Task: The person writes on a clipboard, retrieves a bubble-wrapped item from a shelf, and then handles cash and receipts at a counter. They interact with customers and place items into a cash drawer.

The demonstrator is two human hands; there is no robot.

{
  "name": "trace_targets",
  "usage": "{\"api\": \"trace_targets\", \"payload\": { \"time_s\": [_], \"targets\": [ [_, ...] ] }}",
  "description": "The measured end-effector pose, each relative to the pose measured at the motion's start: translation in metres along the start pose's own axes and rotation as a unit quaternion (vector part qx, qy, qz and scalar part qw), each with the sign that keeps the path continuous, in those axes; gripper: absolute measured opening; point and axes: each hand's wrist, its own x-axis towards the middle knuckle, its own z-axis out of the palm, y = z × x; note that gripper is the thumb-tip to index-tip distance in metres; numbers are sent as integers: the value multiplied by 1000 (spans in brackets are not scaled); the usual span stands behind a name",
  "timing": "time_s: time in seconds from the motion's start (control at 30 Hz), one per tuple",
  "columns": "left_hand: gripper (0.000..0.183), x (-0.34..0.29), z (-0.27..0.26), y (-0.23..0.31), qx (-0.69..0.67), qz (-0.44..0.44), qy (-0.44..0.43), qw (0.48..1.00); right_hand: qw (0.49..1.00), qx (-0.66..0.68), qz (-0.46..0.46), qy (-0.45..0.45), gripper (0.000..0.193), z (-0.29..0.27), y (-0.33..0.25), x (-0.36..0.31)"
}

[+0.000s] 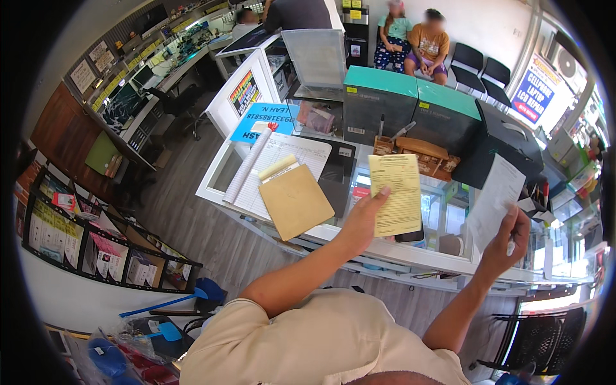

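Glass tabletop (210, 194) spans the shop, grey plank floor (186, 170) to the left. Your left hand (366, 217) has its grip closed on a yellow form (399, 192), above the tabletop's near side. Your right hand (505, 242), well right, pinches a white sheet (496, 197). Left: tan folder (297, 204) partly over an open notebook (307, 151). Far side: teal-topped boxes (380, 106).

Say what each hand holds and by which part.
Left hand: yellow form, by its left edge. Right hand: white paper, by its lower right edge, plus a pale object, unclear what.
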Motion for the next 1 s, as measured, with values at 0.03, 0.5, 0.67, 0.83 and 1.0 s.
{"api": "trace_targets", "payload": {
  "time_s": [0.03,0.5,0.67,0.83,1.0],
  "targets": [
    [53,-10,-13,10,26,22,17,999,996,-61,-64,-25,14,-3,-23,6],
    [46,-112,-74,44,-22,175,172,969,870,-290,11,-398,56,48,74,-20],
    [48,-113,-68,49,-11,181,161,970,888,-295,-151,-319,64,62,54,-38],
    [49,-105,-67,42,23,186,149,971,829,-269,-96,-480,100,90,-11,-94],
    [50,-100,-60,36,13,162,112,980,852,-243,-9,-464,117,87,5,-91]
  ]
}}
